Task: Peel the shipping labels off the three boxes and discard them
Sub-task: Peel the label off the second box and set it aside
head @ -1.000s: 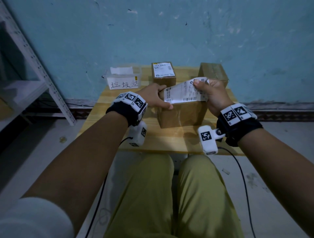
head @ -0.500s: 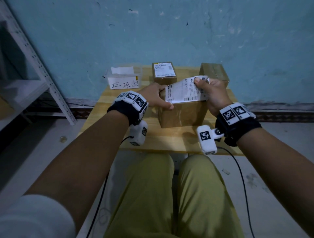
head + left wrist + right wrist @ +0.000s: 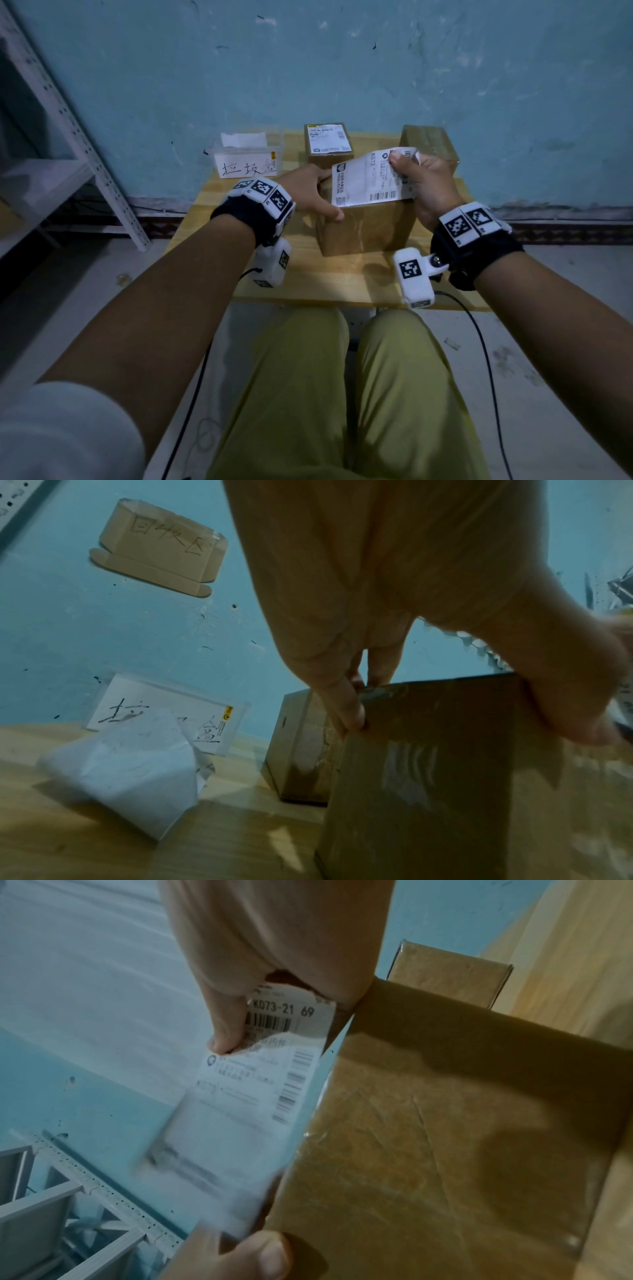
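Note:
A brown cardboard box [image 3: 366,226] stands at the middle of the small wooden table [image 3: 308,277]. My left hand [image 3: 318,195] grips its left top edge, thumb on the near side and fingers [image 3: 346,704] over the far side. My right hand [image 3: 399,161] pinches the right end of the white shipping label [image 3: 370,181] and holds it lifted; only the label's left near edge still meets the box top. The right wrist view shows the label [image 3: 253,1096] standing off the box [image 3: 445,1137]. A second box [image 3: 329,147] behind carries a label [image 3: 329,138]. A third box [image 3: 430,144] at back right shows none.
A clear bin [image 3: 250,154] with a handwritten sign sits at the table's back left and holds a crumpled white sheet [image 3: 130,767]. A cardboard sign [image 3: 161,547] hangs on the blue wall. Grey metal shelving [image 3: 68,130] stands to the left. My knees are under the table's near edge.
My right hand has lifted the label's right end a little higher off the box top. The left hand and the box have stayed in place.

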